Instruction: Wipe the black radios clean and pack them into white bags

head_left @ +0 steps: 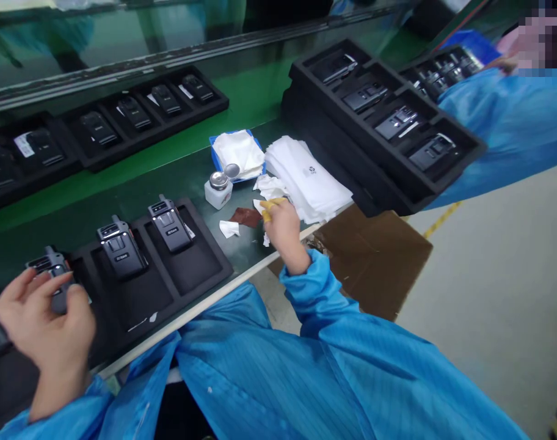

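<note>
My left hand (49,321) hovers over or touches a two-way radio (61,299) at the left of the foam tray (205,244); its fingers are apart and hide part of the radio. Two more dark radios, one in the middle (123,249) and one on the right (170,226), lie in the tray's compartments. My right hand (284,231), with yellow finger covers, is closed over the bench beside a brown scrap (245,217) and small white wipe pieces (229,228). What its fingers pinch is hidden.
A white pump bottle (218,192) with its metal lid open stands by a blue tray (213,146) of wipes. White bags (306,174) lie beside stacked foam trays (365,159) of radios. More foam trays (88,160) line the back. A co-worker's sleeve (512,122) is at right.
</note>
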Tool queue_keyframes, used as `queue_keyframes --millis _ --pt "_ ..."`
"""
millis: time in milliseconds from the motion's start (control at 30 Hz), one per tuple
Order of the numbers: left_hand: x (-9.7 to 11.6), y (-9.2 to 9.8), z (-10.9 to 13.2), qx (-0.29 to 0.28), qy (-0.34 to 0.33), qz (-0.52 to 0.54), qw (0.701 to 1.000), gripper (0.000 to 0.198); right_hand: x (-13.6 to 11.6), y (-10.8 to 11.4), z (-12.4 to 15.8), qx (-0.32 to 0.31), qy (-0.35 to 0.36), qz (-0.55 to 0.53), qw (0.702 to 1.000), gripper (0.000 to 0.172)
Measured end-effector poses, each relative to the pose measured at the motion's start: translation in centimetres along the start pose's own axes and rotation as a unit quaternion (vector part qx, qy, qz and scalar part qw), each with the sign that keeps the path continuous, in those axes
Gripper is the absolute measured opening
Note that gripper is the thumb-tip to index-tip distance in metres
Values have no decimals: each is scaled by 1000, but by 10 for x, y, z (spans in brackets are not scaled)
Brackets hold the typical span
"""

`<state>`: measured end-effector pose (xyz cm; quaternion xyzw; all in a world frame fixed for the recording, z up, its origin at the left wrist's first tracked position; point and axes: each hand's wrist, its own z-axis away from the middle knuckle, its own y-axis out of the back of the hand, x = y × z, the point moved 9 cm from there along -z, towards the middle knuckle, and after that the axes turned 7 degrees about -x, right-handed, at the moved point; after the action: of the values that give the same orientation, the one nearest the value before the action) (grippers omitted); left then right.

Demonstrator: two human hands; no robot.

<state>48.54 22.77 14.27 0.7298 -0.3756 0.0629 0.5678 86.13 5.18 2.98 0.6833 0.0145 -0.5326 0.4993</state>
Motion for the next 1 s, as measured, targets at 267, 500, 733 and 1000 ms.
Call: queue_keyframes --millis 267,500,733,1000 --pt "45 -28 21 -6 -73 100 992 18 17 13 -11 -5 -38 -233 972 7" --pt "84 -107 43 -303 61 395 865 26 -77 -77 64 -296 -29 -489 820 34" --pt "82 -98 50 -258 92 461 844 16 -111 -128 113 -428 -125 -626 640 27" --pt "60 -90 57 -229 123 522 812 14 -114 -56 91 -71 138 -385 910 19"
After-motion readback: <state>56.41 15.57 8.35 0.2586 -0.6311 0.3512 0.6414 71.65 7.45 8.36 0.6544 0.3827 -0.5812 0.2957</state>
